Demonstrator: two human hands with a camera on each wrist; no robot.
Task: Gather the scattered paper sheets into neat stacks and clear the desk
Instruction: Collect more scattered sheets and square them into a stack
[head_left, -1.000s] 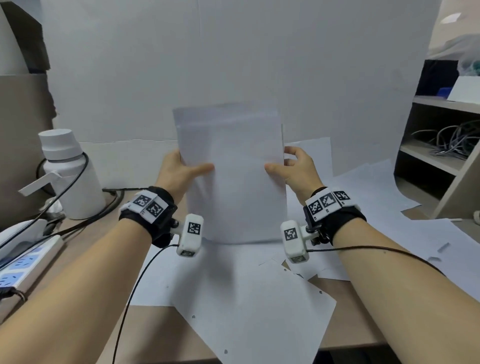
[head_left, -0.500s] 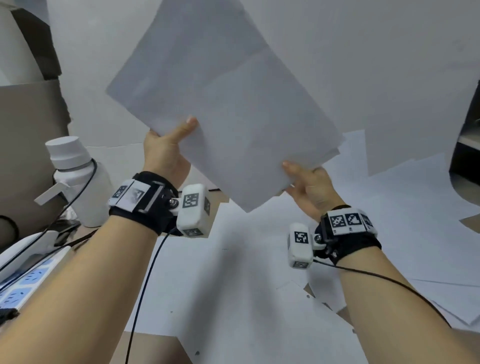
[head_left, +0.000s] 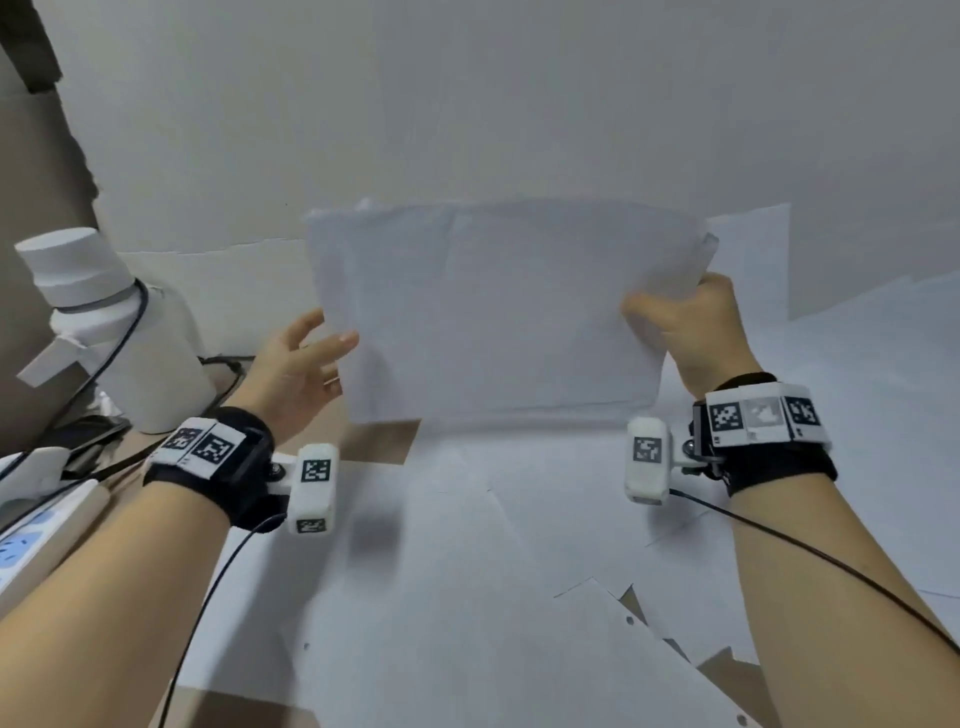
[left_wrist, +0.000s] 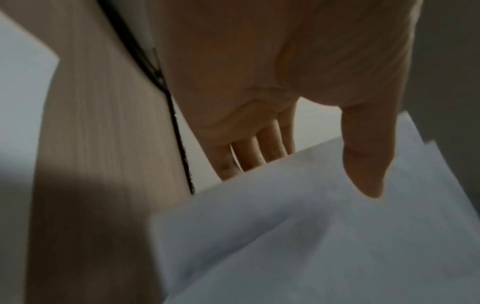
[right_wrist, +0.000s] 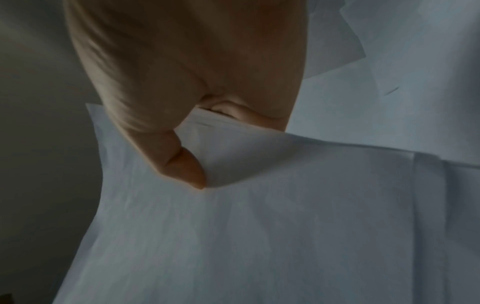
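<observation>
Desk (head_left: 384, 441) below hands: we're squaring paper stack (head_left: 498, 312), right hand (head_left: 691, 327) pinching, left hand (head_left: 296, 364) loose; next, tapping edges.

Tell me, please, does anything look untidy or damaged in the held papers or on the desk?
Yes. The held stack is uneven: its sheet edges do not line up, and the right hand crumples its corner. The left hand only touches the other edge. Loose sheets lie overlapping at mixed angles on the desk.

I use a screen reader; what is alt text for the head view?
Right hand grips a stack of white paper upright above a desk strewn with sheets; the open left hand steadies its other edge.
</observation>
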